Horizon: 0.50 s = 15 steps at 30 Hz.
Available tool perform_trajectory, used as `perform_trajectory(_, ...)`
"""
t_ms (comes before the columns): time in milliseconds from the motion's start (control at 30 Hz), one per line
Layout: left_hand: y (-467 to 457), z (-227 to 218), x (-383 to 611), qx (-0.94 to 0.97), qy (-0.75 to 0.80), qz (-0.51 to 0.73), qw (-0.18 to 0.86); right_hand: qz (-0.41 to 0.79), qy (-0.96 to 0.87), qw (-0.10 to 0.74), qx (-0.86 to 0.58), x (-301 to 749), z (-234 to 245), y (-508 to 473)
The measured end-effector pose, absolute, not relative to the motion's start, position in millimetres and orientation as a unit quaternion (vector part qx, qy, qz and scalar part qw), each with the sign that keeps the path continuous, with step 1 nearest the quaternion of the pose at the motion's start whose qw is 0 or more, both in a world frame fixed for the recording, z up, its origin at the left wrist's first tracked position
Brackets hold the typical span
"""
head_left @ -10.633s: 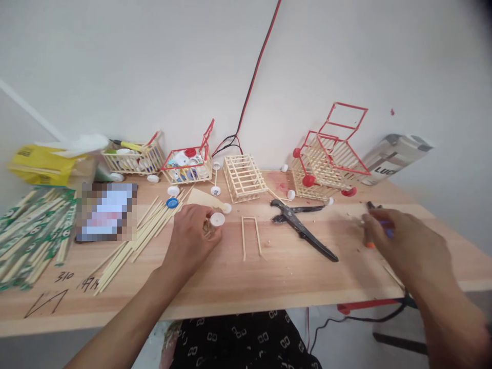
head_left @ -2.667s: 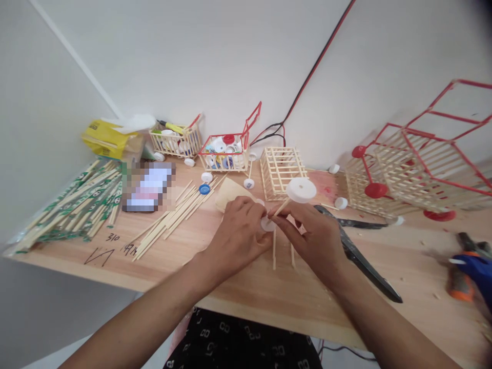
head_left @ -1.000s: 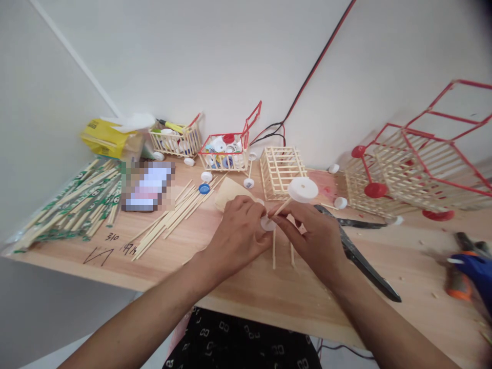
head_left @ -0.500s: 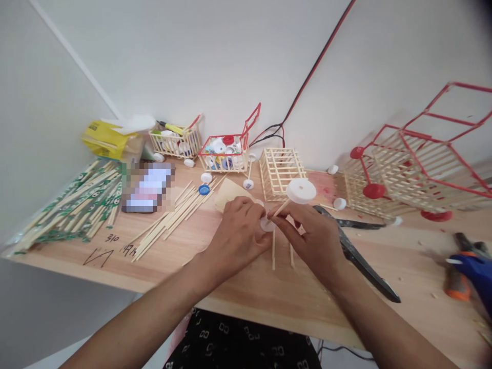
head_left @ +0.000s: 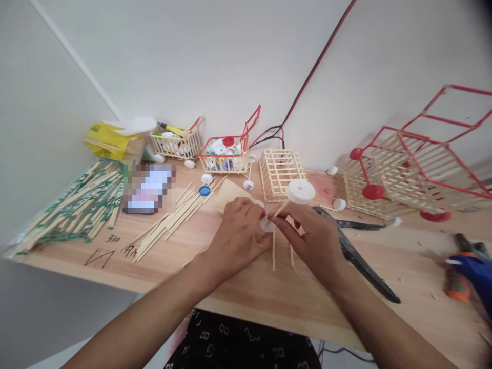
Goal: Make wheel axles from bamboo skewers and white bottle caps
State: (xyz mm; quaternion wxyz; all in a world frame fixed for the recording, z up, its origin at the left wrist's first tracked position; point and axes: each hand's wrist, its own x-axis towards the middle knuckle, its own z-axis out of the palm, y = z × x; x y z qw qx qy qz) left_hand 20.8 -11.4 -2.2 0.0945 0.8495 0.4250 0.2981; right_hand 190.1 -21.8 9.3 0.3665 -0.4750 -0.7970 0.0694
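Over the middle of the tabletop (head_left: 407,246), two bare hands meet, knuckles almost touching. The left hand (head_left: 240,236) has its grip pinched shut on a small white cap (head_left: 266,224), thumb and fingertips curled round its rim, the cap's face turned toward the other hand. The right hand (head_left: 315,238) has its grip closed on a thin wooden stick (head_left: 280,209), held low near its end. The stick tilts up and away, and a larger white cap (head_left: 300,191) sits on its far tip, well clear of the wood below. That slant looks deliberate: it brings the stick's near end right to the small cap while the far cap hangs free. Whether the stick has entered the small cap, I can't tell; fingers hide the joint.

Just beneath the hands, a U-shaped stick frame (head_left: 273,253) lies flat. Black scissors (head_left: 357,256) lie just beside the right wrist, within easy reach. A bare wooden crate (head_left: 280,173) stands behind the hands, and a small red-handled cart (head_left: 226,151) full of bottle caps stands by the wall. To the right a big red-framed cart (head_left: 415,169) lies tipped, wheels showing. A blue glue gun (head_left: 471,269) rests at the far right. Loose sticks (head_left: 172,215) fan out on the left beside a blue cap (head_left: 204,190), with wrapped chopsticks (head_left: 77,205) piled at the edge.
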Motion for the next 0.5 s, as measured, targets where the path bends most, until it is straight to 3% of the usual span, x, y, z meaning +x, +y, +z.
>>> perform_trajectory(500, -11.6, -1.6, 20.5, 0.849, 0.424, 0.299, 0.103, 0.065, -0.798, 0.367, -0.473, 190.3, 10.1, -22.1)
